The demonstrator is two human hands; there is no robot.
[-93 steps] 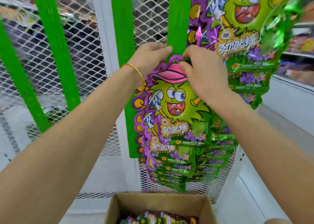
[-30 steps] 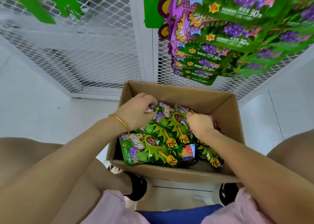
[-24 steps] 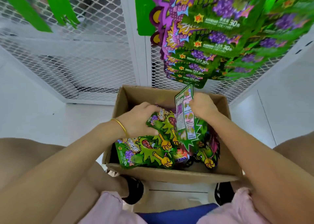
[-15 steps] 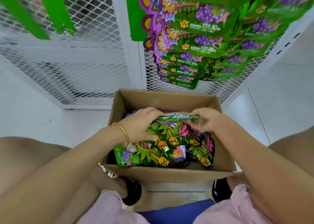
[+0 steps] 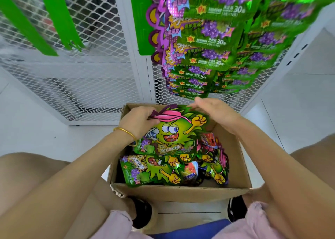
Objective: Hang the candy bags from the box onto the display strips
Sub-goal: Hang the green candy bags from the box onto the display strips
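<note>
A green candy bag [image 5: 172, 133] with a pink-capped cartoon face lies face up over the open cardboard box [image 5: 181, 193]. My left hand [image 5: 137, 121] pinches its top left corner by the pink cap. My right hand [image 5: 215, 112] hovers at the bag's top right edge with its fingers straight. Several more candy bags [image 5: 154, 171] lie in the box below. Above, a stack of hung bags [image 5: 204, 57] covers a green display strip [image 5: 143, 30].
Two bare green strips [image 5: 59, 17] hang against the white mesh panel [image 5: 81, 86] at the upper left. A white post [image 5: 134, 57] divides the mesh. White floor surrounds the box; my knees flank it on both sides.
The bag was pulled from the box by my right hand, turned face up, and taken at its top by my left hand. My right hand has let go and opened.
</note>
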